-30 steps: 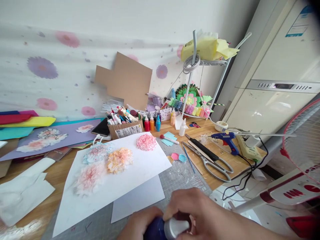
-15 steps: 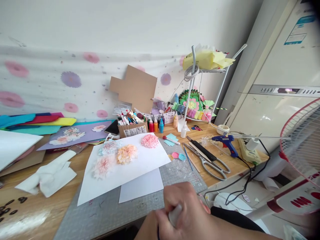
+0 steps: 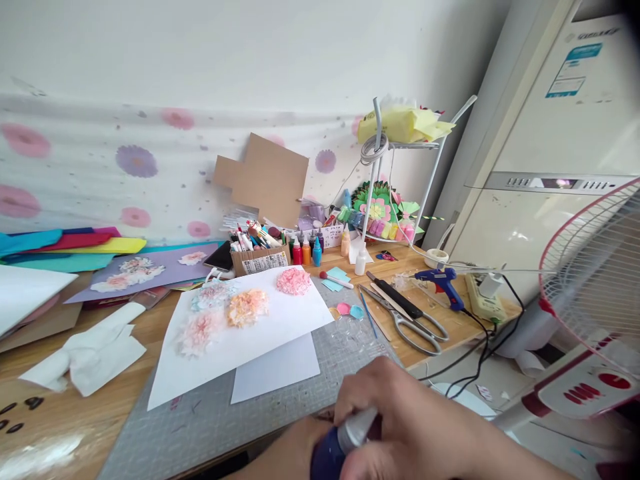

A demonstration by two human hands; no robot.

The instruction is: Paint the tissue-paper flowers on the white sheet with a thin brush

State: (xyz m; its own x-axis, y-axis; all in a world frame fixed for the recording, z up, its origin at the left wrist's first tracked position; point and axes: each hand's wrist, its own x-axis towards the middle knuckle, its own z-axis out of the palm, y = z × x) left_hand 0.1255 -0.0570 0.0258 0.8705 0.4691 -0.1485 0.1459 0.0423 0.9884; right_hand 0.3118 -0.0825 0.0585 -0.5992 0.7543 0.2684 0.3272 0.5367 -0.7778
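At the bottom edge of the view, closest to the wearer, the right hand (image 3: 395,417) is wrapped around the upper end of a dark blue bottle (image 3: 324,460), fingers curled over the far side and thumb along the near side. The bottle's long axis slants: its pale grey cap (image 3: 358,429) points up and rightward into the right palm, while the body runs down and left toward the left hand (image 3: 303,437). The right hand is thus nearer the cap, the left nearer the body. The left fingers are hidden behind the bottle, so whether they clasp it cannot be told; the bottle's base is cut off by the frame, and its label, if any, cannot be seen.

Beyond the hands lies a grey cutting mat (image 3: 145,433), with a small white sheet (image 3: 283,367) partly covered by a large white sheet (image 3: 293,327). The latter bears four ruffled flowers, the pink one (image 3: 294,281) farthest right. Scissors (image 3: 419,339) lie to the right. Farther back, a small white bottle (image 3: 361,262) stands upright, and the fan (image 3: 595,267) is cut off by the right edge.
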